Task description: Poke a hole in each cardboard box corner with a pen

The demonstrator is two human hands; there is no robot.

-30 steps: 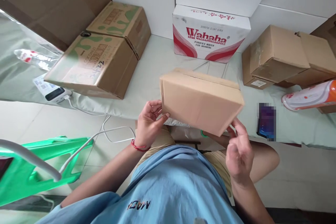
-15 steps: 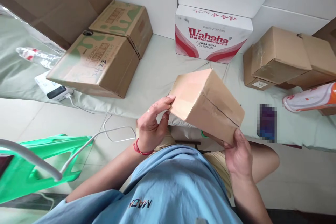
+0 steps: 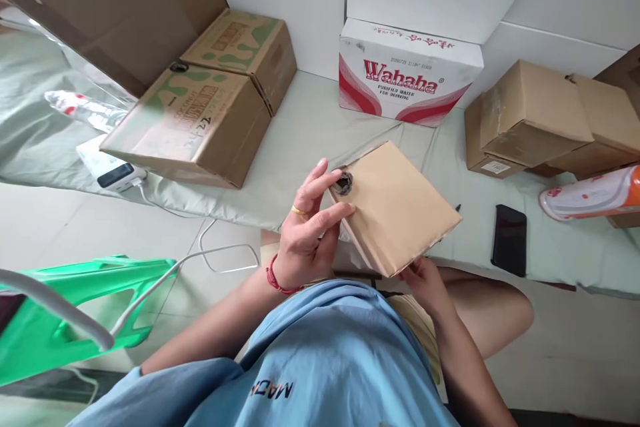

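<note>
A small plain cardboard box is held tilted above my lap, in front of the bench edge. One flat square face points up, and near its left corner there is a dark, ragged round hole. My left hand has its fingers spread; one fingertip touches the rim of this hole and another rests on the face below it. At the lower right edge, my right hand grips the box from beneath, its fingertips partly hidden behind the cardboard.
On the cloth-covered bench stand a white-and-red Wahaha carton, green-printed cartons and stacked brown boxes. A phone, an orange-and-white package, a power bank and a plastic bottle lie there too. A green stool stands left.
The box has been turned so that its square face with the hole points up. My left fingers have spread and shifted onto that face; my right hand has moved left along the lower edge.
</note>
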